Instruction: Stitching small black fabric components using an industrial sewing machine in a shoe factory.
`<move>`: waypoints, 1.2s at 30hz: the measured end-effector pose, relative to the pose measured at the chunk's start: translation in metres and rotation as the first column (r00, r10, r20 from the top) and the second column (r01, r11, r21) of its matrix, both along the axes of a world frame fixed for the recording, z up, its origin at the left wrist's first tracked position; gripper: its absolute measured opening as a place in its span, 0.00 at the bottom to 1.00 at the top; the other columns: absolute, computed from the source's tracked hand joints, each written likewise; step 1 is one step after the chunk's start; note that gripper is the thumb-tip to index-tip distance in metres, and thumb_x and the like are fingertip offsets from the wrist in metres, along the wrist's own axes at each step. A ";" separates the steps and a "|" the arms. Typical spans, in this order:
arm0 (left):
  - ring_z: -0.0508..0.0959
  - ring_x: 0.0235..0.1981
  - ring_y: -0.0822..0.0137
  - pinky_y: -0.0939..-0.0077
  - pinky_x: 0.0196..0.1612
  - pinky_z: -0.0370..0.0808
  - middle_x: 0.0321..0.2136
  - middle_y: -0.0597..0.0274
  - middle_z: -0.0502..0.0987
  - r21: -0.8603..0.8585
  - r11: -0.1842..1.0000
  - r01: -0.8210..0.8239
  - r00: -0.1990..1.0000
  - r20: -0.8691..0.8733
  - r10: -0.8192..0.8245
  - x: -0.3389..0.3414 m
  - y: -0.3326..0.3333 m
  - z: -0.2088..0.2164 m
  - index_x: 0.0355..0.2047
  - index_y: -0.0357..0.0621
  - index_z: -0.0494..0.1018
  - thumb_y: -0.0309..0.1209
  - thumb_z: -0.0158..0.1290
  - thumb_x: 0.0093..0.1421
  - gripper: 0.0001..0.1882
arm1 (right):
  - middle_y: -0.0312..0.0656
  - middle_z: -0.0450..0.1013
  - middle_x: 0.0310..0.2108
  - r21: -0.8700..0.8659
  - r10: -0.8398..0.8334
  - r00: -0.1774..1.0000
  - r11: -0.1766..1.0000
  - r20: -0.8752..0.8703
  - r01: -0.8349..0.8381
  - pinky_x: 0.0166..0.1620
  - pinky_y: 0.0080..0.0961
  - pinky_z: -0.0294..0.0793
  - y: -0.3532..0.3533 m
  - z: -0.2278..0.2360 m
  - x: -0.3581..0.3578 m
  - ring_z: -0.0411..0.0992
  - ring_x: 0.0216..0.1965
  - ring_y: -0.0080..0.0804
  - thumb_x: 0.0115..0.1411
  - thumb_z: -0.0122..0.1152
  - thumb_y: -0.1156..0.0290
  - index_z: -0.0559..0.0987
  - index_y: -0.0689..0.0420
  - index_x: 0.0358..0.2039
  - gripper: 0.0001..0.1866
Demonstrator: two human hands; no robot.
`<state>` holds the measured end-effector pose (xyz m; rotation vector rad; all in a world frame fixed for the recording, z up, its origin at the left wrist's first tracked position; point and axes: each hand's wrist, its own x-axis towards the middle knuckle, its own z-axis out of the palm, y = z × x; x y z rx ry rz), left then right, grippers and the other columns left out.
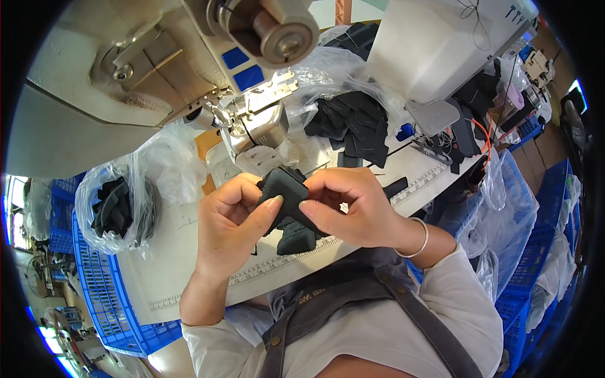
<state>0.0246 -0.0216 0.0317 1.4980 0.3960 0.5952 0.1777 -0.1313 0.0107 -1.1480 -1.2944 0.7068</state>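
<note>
- The left hand (228,217) pinches the left side of a black piece (287,194), its thumb flat on the front and its fingertips partly hidden behind.
- The right hand (353,208) pinches the right edge of the same piece between thumb and forefinger; its other fingers curl in, and their tips are hard to make out.
- The black piece is held up between the two sets of fingers, above the table (179,255).
- More black material (296,240) hangs just below the thumbs; whether it is joined to the held piece, I cannot tell.
- A white bracelet (423,240) circles the wrist behind the right fingers.
- A short black strip (396,187) lies on the table, just right of the right fingers.
- Beyond the fingertips stands a sewing machine (148,82), its metal working end near them.
- A heap of black pieces (353,123) sits beyond the right fingers, beside clear plastic.
- Well left of the left fingers, a clear bag (144,217) holds more black pieces.
- A printed ruler (252,275) runs along the table edge, on the person's side of the fingers.
</note>
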 end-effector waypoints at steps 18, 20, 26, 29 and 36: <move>0.71 0.19 0.81 0.89 0.21 0.68 0.21 0.64 0.73 -0.024 0.999 0.025 0.995 -0.099 -0.028 -0.002 -0.007 0.006 0.32 0.34 0.69 0.28 0.51 0.57 0.08 | 0.36 0.61 0.12 0.204 -0.126 0.981 0.974 0.150 0.094 0.16 0.19 0.52 0.004 -0.002 0.002 0.55 0.12 0.20 0.54 0.55 0.76 0.73 0.63 0.22 0.06; 0.71 0.19 0.81 0.89 0.21 0.67 0.20 0.64 0.73 -0.021 1.000 0.017 0.996 -0.091 -0.019 -0.001 -0.006 0.005 0.31 0.34 0.69 0.29 0.50 0.58 0.08 | 0.36 0.61 0.12 0.219 -0.130 0.983 0.971 0.129 0.099 0.16 0.18 0.52 0.005 -0.003 0.001 0.55 0.12 0.20 0.54 0.55 0.76 0.73 0.63 0.22 0.06; 0.67 0.15 0.82 0.91 0.18 0.64 0.17 0.67 0.71 -0.037 0.996 -0.079 0.994 -0.074 0.076 -0.002 0.000 0.008 0.28 0.37 0.69 0.33 0.49 0.58 0.10 | 0.35 0.62 0.12 0.163 -0.127 0.989 0.980 0.070 0.114 0.16 0.17 0.52 0.020 -0.003 -0.007 0.57 0.13 0.15 0.54 0.55 0.75 0.73 0.64 0.22 0.07; 0.66 0.13 0.83 0.91 0.16 0.62 0.15 0.68 0.69 -0.008 0.991 -0.135 0.983 -0.126 0.133 -0.004 0.023 0.017 0.26 0.39 0.70 0.34 0.50 0.56 0.10 | 0.32 0.65 0.12 0.025 -0.098 0.995 0.995 -0.021 0.099 0.16 0.15 0.54 0.037 0.008 -0.015 0.58 0.15 0.12 0.55 0.54 0.74 0.73 0.64 0.21 0.09; 0.65 0.11 0.82 0.89 0.12 0.60 0.15 0.69 0.70 -0.145 0.976 -0.160 0.983 -0.115 0.144 0.006 0.061 0.029 0.27 0.38 0.72 0.31 0.51 0.51 0.08 | 0.30 0.67 0.13 -0.119 -0.039 0.928 0.993 -0.372 -0.006 0.19 0.12 0.58 0.065 0.020 -0.020 0.62 0.15 0.12 0.55 0.52 0.72 0.73 0.62 0.17 0.12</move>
